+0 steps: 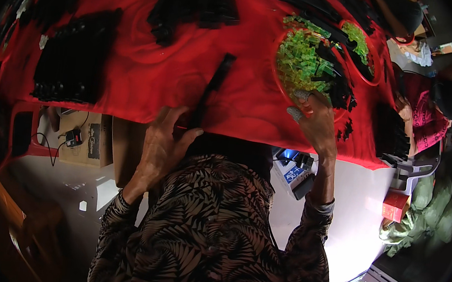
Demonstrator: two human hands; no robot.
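Observation:
My left hand (pixel 164 143) rests at the near edge of the red-covered table, its fingers stretched out and its thumb apart. Just beyond it lies a narrow black strip (pixel 215 82), running away from me; whether the fingertips touch it is hard to see. My right hand (pixel 319 123) reaches to the near rim of a red round basket (pixel 276 64), with grey covers on two of its fingertips, which are apart. Small translucent green and yellow pieces (pixel 303 58) fill the basket, with black pieces (pixel 342 92) on its right side. Nothing visible is held in either hand.
A block of black strips (pixel 75 56) lies at the left, another bundle (pixel 196 3) at the far middle. A second red basket (pixel 376 74) of green pieces stands at the right. Other people sit around the table, one in a pink garment (pixel 429 121). Cardboard boxes (pixel 102 139) stand below.

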